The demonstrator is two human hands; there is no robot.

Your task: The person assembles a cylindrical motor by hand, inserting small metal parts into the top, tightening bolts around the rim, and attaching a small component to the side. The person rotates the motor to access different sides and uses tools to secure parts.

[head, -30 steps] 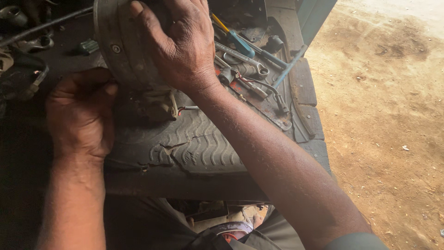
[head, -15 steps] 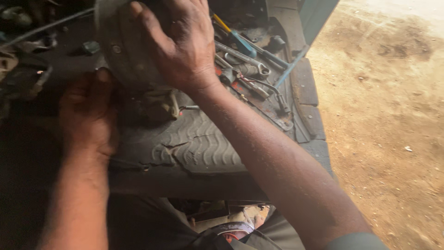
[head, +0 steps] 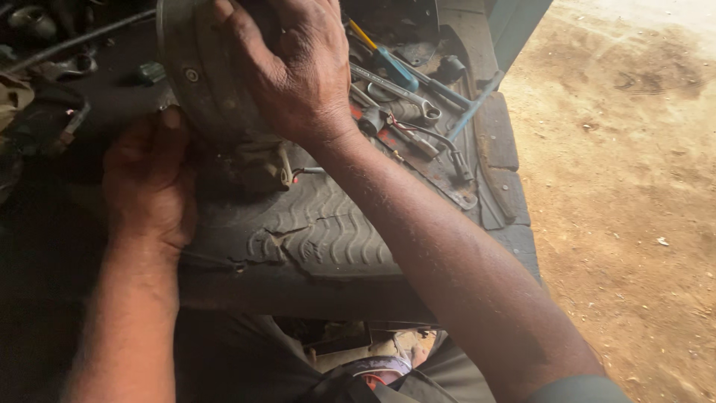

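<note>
A round grey metal drum-shaped part [head: 195,75] stands on edge at the top of the head view, over a worn rubber mat [head: 313,224] with a wavy tread. My right hand [head: 294,67] is spread over the drum's top and right side and grips it. My left hand [head: 149,175] is below and to the left, with its fingers curled up against the drum's lower edge. A small dark metal piece with a wire loop [head: 268,168] sits under the drum. What lies beneath my left palm is hidden.
Several spanners [head: 395,93], a blue-handled screwdriver [head: 388,63] and other hand tools lie on the floor panel to the right. Cables and greasy parts [head: 45,75] fill the upper left. Bare sandy ground [head: 626,186] stretches on the right. My knee and shoe [head: 373,369] show below.
My left hand has slid to the right and up, closer to the drum's lower edge. My right hand has kept its grip on the drum.
</note>
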